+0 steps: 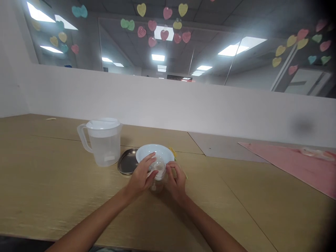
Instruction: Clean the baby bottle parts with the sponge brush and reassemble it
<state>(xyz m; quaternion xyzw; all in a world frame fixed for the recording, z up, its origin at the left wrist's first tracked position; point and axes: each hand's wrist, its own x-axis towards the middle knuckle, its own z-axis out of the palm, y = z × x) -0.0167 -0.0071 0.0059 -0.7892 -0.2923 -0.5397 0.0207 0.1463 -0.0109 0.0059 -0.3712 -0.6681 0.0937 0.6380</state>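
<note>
Both my hands are wrapped round a small clear container that stands on the wooden table. My left hand grips its left side with the fingers curled over the top. My right hand holds the right side. Just behind the container sits a white bowl. A dark round metal lid or plate lies left of the bowl. Further left stands a clear plastic jug with a white lid and water inside.
A low white partition wall runs along the back of the table. A pink mat with a crumpled clear wrapper lies at the right. Something yellow peeks out behind the bowl.
</note>
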